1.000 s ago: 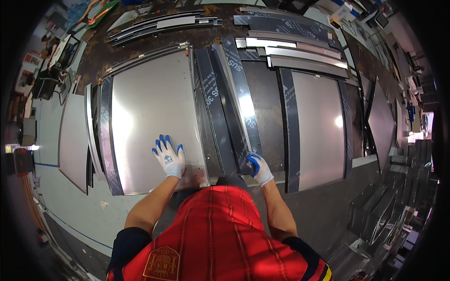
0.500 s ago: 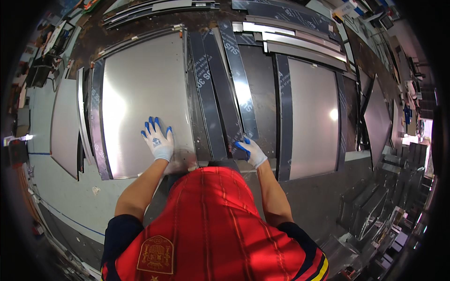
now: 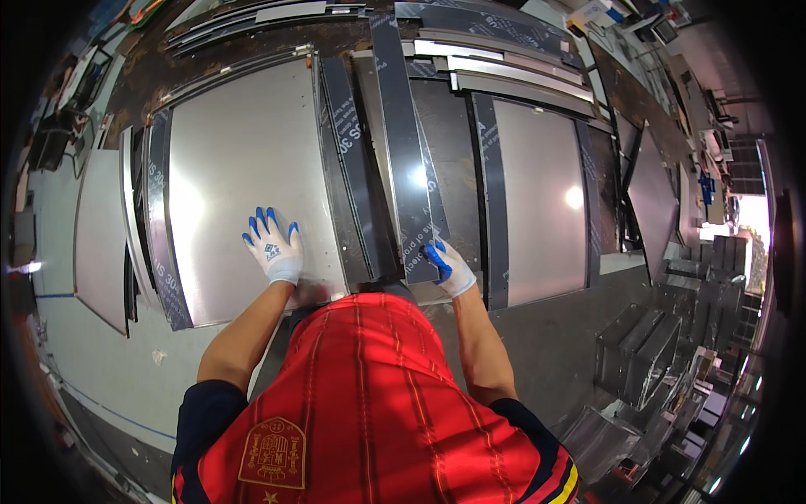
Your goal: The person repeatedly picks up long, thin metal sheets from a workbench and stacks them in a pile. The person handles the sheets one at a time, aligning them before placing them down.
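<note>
One gloved hand [image 3: 274, 249], the left one, lies spread on a big shiny panel [image 3: 252, 160] in the head view. The right hand [image 3: 451, 266] pinches a long gray strip [image 3: 406, 160] near its close end, between that panel and a smaller panel [image 3: 541, 218].

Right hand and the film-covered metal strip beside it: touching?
Touching. Head view: the right hand has its blue fingertips on the right edge of the film-covered metal strip, near the lower end.

The rectangular silver metal panel [image 3: 243, 176] is seen as smooth, satin-finished; the long blue-grey plastic-filmed strip [image 3: 403, 134], as glossy.
</note>
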Tool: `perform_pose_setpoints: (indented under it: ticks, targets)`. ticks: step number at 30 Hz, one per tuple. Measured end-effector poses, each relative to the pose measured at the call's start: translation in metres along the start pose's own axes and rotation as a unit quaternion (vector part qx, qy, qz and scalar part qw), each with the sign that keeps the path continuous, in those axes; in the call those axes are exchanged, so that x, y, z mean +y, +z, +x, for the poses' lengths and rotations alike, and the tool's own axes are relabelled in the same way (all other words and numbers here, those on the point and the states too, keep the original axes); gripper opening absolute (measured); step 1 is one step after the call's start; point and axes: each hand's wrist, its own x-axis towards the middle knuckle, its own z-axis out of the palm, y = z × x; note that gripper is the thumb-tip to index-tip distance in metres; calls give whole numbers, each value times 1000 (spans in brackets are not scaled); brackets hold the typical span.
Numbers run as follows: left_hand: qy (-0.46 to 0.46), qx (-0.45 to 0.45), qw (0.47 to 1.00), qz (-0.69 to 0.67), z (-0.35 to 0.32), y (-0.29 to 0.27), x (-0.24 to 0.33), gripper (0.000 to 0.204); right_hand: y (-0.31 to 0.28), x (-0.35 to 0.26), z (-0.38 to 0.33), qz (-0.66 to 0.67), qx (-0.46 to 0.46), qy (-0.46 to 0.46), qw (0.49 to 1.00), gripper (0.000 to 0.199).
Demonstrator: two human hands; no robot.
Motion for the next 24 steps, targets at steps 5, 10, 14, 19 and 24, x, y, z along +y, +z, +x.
perform_pose_setpoints:
  ticks: [5, 10, 14, 19, 24]
  targets:
    - [7, 14, 1000, -19, -1, 5, -5, 75, 3, 19, -4, -96, -1, -49, 994, 42]
    - [-10, -12, 998, -63, 4, 11, -8, 77, 31, 15, -18, 122, 20, 125, 984, 44]
    - [68, -3, 977, -204, 31, -6, 9, 84, 55, -17, -37, 116, 1, 121, 986, 46]
    - [289, 17, 930, -226, 94, -80, 44, 93, 45, -65, -66, 18, -60, 180, 982, 53]
    - [494, 11, 869, 1, 165, -155, 40, 93, 4, -135, -93, -142, -90, 282, 945, 65]
